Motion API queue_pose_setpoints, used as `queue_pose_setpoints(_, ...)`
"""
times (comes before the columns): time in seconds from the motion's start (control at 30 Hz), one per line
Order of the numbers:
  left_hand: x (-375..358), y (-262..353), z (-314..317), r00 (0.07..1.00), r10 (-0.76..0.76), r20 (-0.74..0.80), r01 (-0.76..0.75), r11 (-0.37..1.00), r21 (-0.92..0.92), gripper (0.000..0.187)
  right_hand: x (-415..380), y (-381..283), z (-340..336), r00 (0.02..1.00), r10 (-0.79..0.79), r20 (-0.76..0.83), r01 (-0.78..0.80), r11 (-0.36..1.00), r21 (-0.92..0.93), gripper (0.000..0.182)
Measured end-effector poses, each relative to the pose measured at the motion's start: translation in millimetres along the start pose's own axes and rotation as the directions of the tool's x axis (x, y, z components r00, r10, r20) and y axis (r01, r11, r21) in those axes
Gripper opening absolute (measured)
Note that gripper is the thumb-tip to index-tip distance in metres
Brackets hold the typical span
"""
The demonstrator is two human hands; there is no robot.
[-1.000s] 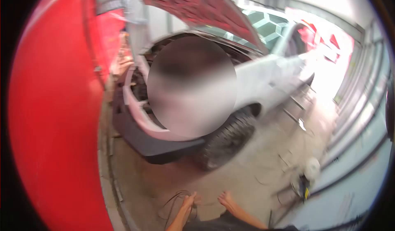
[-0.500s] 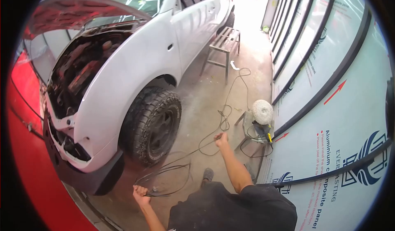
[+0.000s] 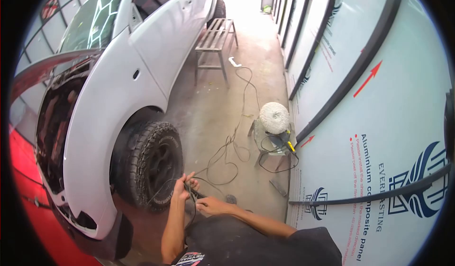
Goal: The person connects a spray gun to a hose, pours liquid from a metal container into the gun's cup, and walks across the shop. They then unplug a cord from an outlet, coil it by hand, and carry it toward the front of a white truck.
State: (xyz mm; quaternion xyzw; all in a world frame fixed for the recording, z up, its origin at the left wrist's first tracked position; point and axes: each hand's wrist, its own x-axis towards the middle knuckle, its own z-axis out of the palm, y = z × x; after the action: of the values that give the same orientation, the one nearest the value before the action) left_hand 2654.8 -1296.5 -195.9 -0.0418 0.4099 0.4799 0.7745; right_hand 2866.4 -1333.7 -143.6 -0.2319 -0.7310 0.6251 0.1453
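My left hand (image 3: 181,188) grips loops of a dark cable beside the front tire (image 3: 159,164). Just to its right, my right hand (image 3: 207,205) is closed on the same cable, close to the bundle. From the hands the cable (image 3: 215,160) runs in loose loops over the floor toward the back. A polisher (image 3: 286,140) with a round white fluffy pad (image 3: 274,117) rests on a small stool (image 3: 260,134), its own dark cord hanging down.
A white car (image 3: 118,76) with its hood raised stands at the left. Behind, a metal bench (image 3: 215,36) stands next to the car. Printed wall panels (image 3: 350,171) with dark strips line the right side. A white piece (image 3: 234,62) lies on the floor.
My hands have come together from wide apart, and the cable loops are now gathered between them. The view has turned to the right, so car and stool appear further left.
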Motion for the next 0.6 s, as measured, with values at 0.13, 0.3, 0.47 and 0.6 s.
queue_pose_setpoints(0.13,25,22,72,0.987,-0.134,-0.084,0.14,0.987,0.075,0.036,-45,-7,-63,0.972,0.121,-0.2,-0.124,0.992,-0.002,0.026)
queue_pose_setpoints(0.3,0,42,121,0.945,-0.199,0.258,0.1,0.931,0.351,0.028,-61,53,-93,0.82,0.048,-0.571,-0.033,0.999,0.036,0.031)
queue_pose_setpoints(0.47,-110,63,207,0.956,-0.14,0.257,-0.068,0.748,0.66,0.032,-55,108,-115,0.65,0.543,-0.531,-0.108,0.758,0.644,0.056)
queue_pose_setpoints(0.6,-187,78,228,0.916,-0.123,0.382,-0.218,0.647,0.731,0.033,16,111,-125,0.816,0.558,-0.15,-0.167,0.477,0.863,0.084)
